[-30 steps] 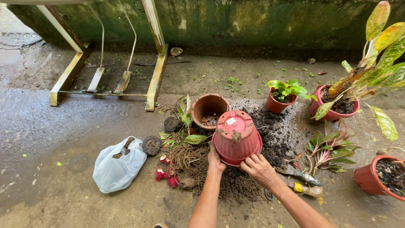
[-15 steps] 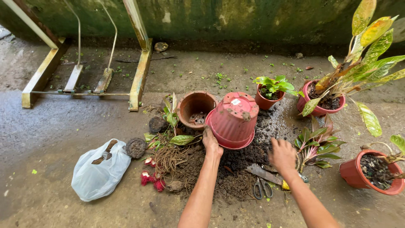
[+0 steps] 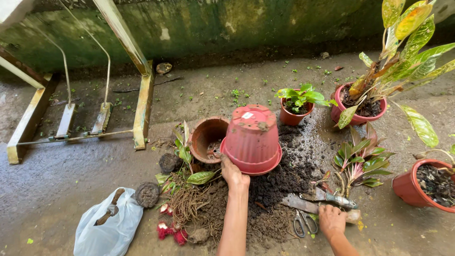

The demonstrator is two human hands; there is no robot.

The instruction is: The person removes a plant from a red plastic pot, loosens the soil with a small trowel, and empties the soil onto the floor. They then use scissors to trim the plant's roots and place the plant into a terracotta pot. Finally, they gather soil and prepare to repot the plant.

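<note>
Head view, one entry: left hand (image 3: 234, 174) was clasped on the rim of an upturned red plastic flower pot (image 3: 251, 139), fingers curled under the lip; the pot stood mouth down over a heap of dark loose soil (image 3: 289, 178), its drilled base facing up and tipped slightly away from the camera, long axis near upright. Right hand (image 3: 331, 220) lay low on the wet concrete floor (image 3: 61, 185), fingers bent around the near end of a grey-handled garden trowel (image 3: 316, 205); how firmly it gripped could not be told. Small scissors (image 3: 301, 224) lay just beside that hand. An empty brown clay pot (image 3: 207, 138) rested on its side, touching the red pot's left flank. A white plastic bag (image 3: 109, 226) sat well apart, near a tangle of pulled roots (image 3: 185, 204).
</note>
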